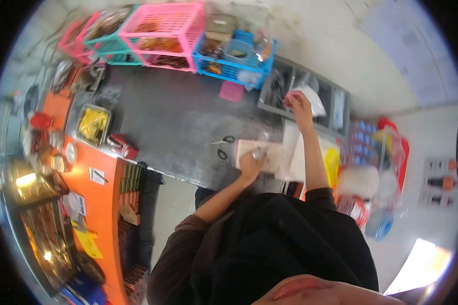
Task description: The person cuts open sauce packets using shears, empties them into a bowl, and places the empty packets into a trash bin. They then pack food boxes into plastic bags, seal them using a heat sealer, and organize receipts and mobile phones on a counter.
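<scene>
My left hand (pixel 250 166) rests over a stack of pale brown paper sheets (pixel 275 156) on the dark counter. Its fingers are curled round something small, whitish and shiny that I cannot make out. Raised over a grey divided tray (pixel 271 103), my right hand (pixel 299 104) has its fingers pinched together. A blurred reddish bit shows at those fingertips, too small to name. Just beside that hand is a white sheet or bag (pixel 313 100) in the tray. Black-handled scissors (pixel 222 146) lie with blades apart, left of the paper.
Pink basket racks (pixel 160 28) and a blue basket (pixel 234 68) line the back wall. A metal tray of yellow packets (pixel 93 125) and a red stapler-like object (pixel 122 146) stand left, near an orange counter (pixel 99 195). Bottled water packs (pixel 362 145) and plastic bags are at right.
</scene>
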A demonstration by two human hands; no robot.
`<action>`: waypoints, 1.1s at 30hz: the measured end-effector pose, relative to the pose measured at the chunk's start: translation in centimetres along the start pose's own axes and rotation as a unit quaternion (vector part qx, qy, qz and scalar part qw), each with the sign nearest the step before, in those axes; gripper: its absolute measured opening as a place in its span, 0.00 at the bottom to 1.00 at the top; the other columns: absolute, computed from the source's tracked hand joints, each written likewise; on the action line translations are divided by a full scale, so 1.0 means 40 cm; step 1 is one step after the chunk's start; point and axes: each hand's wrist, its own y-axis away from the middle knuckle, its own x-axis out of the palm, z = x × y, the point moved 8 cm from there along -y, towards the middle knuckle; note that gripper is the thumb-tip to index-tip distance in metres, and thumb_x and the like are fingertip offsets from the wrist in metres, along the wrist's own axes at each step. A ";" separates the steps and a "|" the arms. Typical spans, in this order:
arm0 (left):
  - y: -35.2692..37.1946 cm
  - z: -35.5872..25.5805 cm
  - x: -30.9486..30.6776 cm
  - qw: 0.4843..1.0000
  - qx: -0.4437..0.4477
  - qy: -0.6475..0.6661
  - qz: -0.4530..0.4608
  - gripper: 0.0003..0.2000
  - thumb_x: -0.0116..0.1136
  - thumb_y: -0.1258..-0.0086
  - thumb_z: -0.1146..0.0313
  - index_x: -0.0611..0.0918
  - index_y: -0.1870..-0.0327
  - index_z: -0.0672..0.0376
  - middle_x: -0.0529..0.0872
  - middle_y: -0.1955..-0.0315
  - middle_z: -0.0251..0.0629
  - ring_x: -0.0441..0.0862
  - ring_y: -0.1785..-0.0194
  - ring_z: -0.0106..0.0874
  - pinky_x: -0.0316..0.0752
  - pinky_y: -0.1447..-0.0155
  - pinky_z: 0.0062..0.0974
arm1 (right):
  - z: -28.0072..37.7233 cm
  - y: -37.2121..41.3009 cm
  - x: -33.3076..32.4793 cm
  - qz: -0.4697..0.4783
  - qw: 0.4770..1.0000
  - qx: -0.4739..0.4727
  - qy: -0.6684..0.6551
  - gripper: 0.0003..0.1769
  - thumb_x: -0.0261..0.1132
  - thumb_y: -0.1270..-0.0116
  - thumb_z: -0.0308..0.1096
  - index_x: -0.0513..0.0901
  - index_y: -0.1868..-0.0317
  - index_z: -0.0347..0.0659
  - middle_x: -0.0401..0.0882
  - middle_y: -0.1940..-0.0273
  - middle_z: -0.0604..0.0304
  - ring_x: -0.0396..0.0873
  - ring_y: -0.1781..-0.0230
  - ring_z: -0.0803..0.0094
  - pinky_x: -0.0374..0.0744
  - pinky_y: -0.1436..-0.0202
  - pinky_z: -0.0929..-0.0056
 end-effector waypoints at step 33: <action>-0.005 -0.012 -0.004 0.984 -0.067 0.058 0.156 0.10 0.59 0.33 0.68 0.83 0.54 0.59 0.84 0.61 0.31 0.77 0.63 0.21 0.72 0.62 0.21 | -0.169 0.573 0.070 -0.145 0.953 -0.065 0.257 0.27 0.65 0.41 0.22 0.61 0.44 0.39 0.78 0.68 0.56 0.79 0.69 0.69 0.77 0.67 0.71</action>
